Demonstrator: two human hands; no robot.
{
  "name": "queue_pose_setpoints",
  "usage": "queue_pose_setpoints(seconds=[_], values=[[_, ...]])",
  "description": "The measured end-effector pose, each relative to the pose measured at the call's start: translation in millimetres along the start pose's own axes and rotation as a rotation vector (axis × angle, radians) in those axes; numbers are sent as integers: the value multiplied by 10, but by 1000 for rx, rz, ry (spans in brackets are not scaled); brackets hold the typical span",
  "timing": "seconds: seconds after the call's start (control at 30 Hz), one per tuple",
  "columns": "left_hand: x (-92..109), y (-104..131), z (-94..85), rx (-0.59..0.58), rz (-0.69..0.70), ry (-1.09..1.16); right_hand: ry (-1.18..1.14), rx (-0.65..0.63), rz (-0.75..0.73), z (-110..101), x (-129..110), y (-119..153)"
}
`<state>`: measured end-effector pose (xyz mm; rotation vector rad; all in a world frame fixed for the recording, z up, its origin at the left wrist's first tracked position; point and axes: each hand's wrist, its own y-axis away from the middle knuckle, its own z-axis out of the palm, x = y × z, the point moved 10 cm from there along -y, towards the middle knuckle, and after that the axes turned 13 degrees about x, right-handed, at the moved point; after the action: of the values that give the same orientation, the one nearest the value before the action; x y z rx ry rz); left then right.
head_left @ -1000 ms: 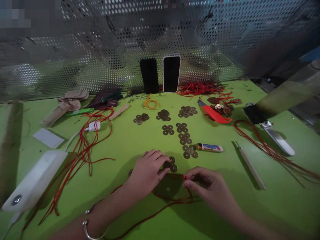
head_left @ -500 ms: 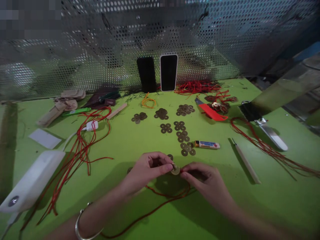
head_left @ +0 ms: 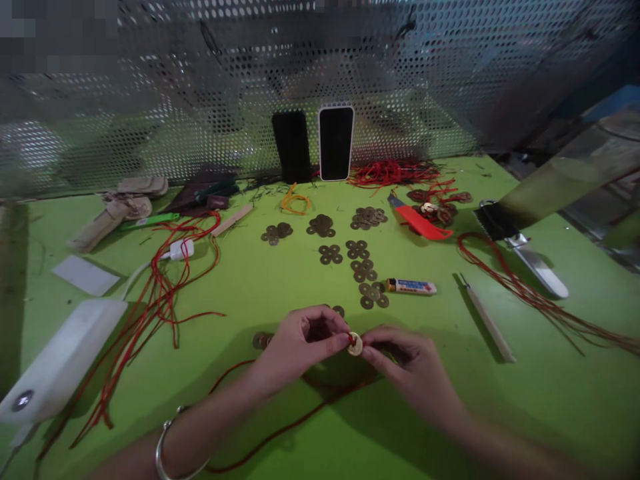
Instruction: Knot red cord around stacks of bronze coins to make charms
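Note:
A round brass-coloured coin point(head_left: 355, 345) with a square hole hangs between my two hands, red cord threaded through it. My left hand point(head_left: 305, 340), with a silver bangle on its wrist, pinches the red cord right at the coin's left edge. At the coin's other side my right hand point(head_left: 407, 357) pinches a bit of red cord, its fingertips close against the rim. The long tail of this red cord point(head_left: 295, 423) curves over the green table below my hands. Several dark coins point(head_left: 261, 341) lie beside my left hand, partly hidden by it.
Clusters of holed coins point(head_left: 363, 270) lie beyond my hands, with a glue tube point(head_left: 412, 287) beside them. Rightward are an awl-like tool point(head_left: 487, 321), a red-handled cutter point(head_left: 419, 219) and brown cords point(head_left: 520, 287). Red cords point(head_left: 163, 300) and a white device point(head_left: 63, 360) lie left. Two phones point(head_left: 336, 143) stand behind.
The coin has turned to face me more, and red cord now shows at its left side. My left fingers have shifted from the coin to that cord.

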<state>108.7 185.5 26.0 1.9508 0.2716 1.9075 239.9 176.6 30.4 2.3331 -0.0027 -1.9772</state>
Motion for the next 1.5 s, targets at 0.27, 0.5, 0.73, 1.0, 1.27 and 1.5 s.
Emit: queue_pose_setpoints(seconds=[0.27, 0.5, 0.73, 1.0, 1.27, 1.5], values=[[105, 27, -48, 81, 154, -150, -45, 15, 112, -1, 56, -6], [207, 94, -34, 121, 274, -297, -25, 5, 163, -11, 157, 10], [309, 163, 31, 101, 340, -309, -23, 15, 135, -35, 101, -33], [202, 151, 15, 104, 273, -302, -2, -15, 82, -2, 37, 0], [138, 121, 6, 96, 240, -295, 62, -25, -72, 12, -63, -22], [226, 143, 39, 63, 327, -352, 115, -47, -172, 34, -144, -12]])
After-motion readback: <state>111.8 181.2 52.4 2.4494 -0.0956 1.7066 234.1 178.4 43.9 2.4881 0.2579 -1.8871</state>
